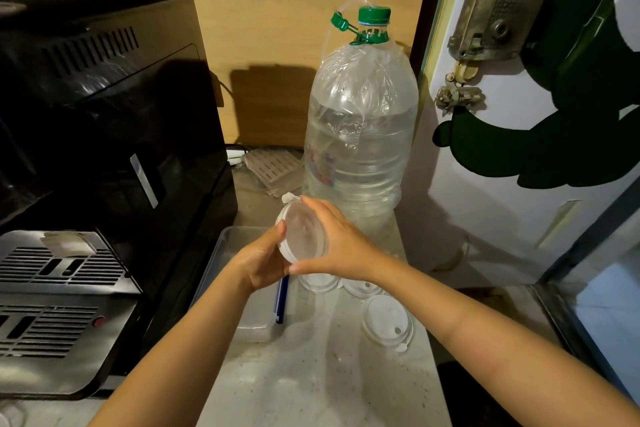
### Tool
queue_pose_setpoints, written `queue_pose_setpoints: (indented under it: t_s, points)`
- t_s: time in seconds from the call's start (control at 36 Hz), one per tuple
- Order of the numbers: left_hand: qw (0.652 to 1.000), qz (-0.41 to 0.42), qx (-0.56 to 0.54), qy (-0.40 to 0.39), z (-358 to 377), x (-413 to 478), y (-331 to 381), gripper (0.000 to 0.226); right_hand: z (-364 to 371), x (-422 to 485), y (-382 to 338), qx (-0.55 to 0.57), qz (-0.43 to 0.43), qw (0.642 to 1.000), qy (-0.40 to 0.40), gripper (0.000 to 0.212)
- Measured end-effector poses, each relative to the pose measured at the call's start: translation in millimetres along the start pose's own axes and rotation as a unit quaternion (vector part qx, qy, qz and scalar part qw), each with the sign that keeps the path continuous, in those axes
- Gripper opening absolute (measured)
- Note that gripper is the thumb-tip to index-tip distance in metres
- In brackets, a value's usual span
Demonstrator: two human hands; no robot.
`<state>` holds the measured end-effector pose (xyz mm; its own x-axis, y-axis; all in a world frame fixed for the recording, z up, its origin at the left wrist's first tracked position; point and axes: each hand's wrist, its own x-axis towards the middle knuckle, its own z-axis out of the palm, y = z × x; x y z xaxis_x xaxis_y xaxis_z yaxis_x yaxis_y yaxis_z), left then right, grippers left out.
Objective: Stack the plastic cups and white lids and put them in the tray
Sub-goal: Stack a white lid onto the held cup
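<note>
A: Above the far end of the tray (225,236), both hands meet around a short stack of lids (304,236), tilted on edge. The left hand (261,262) grips its near-left rim, thumb against the edge; the right hand (337,246) wraps the far-right side, thumb under the bottom.

B: So each is grasping the stack. What would make the step go well?

A: I'd say square the rims with light pressure from both sides so they nest flush, then lower the stack flat into the tray instead of dropping it on edge.

B: What's left on the counter?

A: Three loose lids lie right of the tray: one (318,282) just under the hands, one (362,288) beside it, and a nearer one (388,322) with its sip hole showing. A clear cup (254,331) seems to lie on its side at the tray's near end, though it's hard to make out.

B: Anything in the way?

A: A blue pen (282,298) lies along the tray's right edge, so a careless lowering could knock it. The big water bottle (360,135) stands just beyond the hands, and the black machine (104,114) crowds the left. There's little elbow room.
</note>
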<state>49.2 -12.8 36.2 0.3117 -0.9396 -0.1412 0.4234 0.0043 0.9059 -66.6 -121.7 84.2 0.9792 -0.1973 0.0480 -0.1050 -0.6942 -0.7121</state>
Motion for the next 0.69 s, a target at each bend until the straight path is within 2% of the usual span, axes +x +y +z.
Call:
queue_pose_setpoints:
  t_s: [0.11, 0.28, 0.44, 0.53, 0.69]
  points:
    - [1.0, -0.004, -0.009, 0.001, -2.6, 0.6, -1.1, 0.098, 0.9, 1.4, 2.2, -0.002, -0.004, 1.0, -0.003, 0.105]
    - [0.999, -0.01, 0.038, 0.018, -0.3, 0.2, 0.1, 0.095, 7.0, 5.5, 7.6, -0.006, 0.006, 1.0, -0.012, 0.108]
    - [0.998, -0.004, 0.041, 0.055, -4.1, -0.4, -0.9, 0.108, 5.8, 13.2, 13.7, 0.003, 0.015, 0.999, -0.047, 0.11]
    - [0.996, -0.003, 0.026, 0.083, -7.4, -2.7, -1.1, 0.113, -0.9, 18.1, 18.4, 0.022, 0.019, 0.998, -0.06, 0.11]
    - [0.99, -0.021, -0.044, 0.134, -18.2, -8.9, -0.6, 0.107, -6.2, 38.1, 46.0, 0.035, 0.075, 0.996, -0.043, 0.108]
